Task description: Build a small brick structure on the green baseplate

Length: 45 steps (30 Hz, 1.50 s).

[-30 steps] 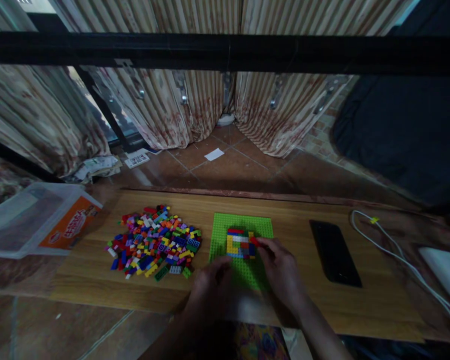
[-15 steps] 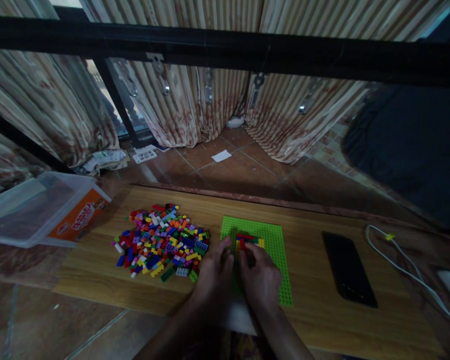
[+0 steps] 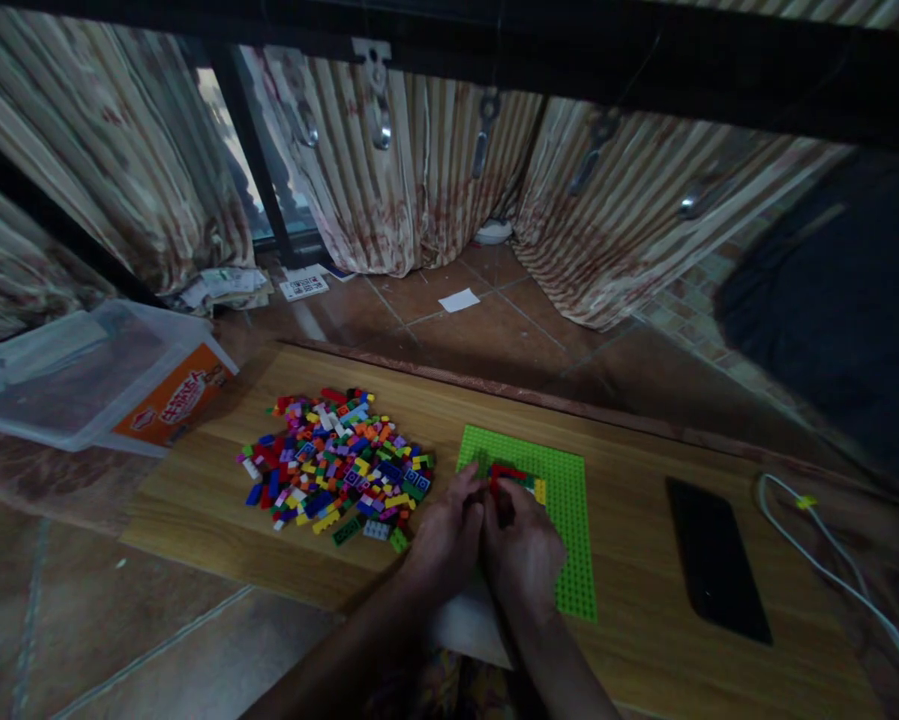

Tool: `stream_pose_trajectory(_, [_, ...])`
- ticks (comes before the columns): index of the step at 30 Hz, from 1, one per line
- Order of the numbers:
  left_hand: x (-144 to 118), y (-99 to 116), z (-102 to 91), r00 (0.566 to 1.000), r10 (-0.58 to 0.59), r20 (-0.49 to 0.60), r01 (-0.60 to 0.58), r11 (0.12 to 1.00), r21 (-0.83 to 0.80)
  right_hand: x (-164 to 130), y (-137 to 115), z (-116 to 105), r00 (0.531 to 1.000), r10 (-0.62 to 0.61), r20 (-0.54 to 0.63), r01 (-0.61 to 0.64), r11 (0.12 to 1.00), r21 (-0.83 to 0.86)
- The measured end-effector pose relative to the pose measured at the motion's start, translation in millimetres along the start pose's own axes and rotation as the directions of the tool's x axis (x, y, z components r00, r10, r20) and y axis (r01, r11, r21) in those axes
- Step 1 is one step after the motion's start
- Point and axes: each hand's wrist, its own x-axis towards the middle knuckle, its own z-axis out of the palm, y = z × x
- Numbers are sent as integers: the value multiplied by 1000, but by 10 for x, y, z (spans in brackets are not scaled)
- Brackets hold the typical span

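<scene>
A bright green studded baseplate (image 3: pixel 576 540) lies on the wooden board, carrying a low build of red, green and yellow bricks (image 3: pixel 540 490). My right hand (image 3: pixel 525 548) is over this build, its thumb and fingers pinched round a small red brick (image 3: pixel 495 486). Just to its left, my left hand (image 3: pixel 445 535) sits at the baseplate's left edge, fingers bent and a little apart near the red brick. I see nothing held in it. Both hands hide the near left part of the baseplate and part of the build.
A heap of loose, mixed-colour bricks (image 3: pixel 344 465) spreads left of my hands. Beyond it stands a clear plastic box (image 3: pixel 119 370) with an orange label. A black phone-like slab (image 3: pixel 719 560) and a white cable (image 3: pixel 816 540) lie to the right on the wooden board (image 3: pixel 629 640).
The camera view has shifted, so the board's things appear further right. My left hand has come closer to my right hand and the red brick, which is lower against the build.
</scene>
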Motion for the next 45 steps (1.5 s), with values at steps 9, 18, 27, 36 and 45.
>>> stream_pose_trajectory(9, [-117,90,-7,997,-74,-19,73,995,-65,-26,-35,-99,999,27,29,-28,999,45])
stream_pose_trajectory(18, [-623,394,-449,958,-96,-269,101,995,4,-128,-248,45,975,-221,36,218,973,76])
stream_pose_trajectory(27, [-445,169,-1527,854,12,-521,191,923,335,-210,-371,211,935,-341,101,337,940,53])
stream_pose_trajectory(36, [242,82,-2149,989,135,-53,-34,574,818,-205,-463,177,917,-314,244,282,946,158])
stream_pose_trajectory(45, [470,16,-2172,998,50,41,-61,501,864,-294,-327,66,914,-363,183,313,915,255])
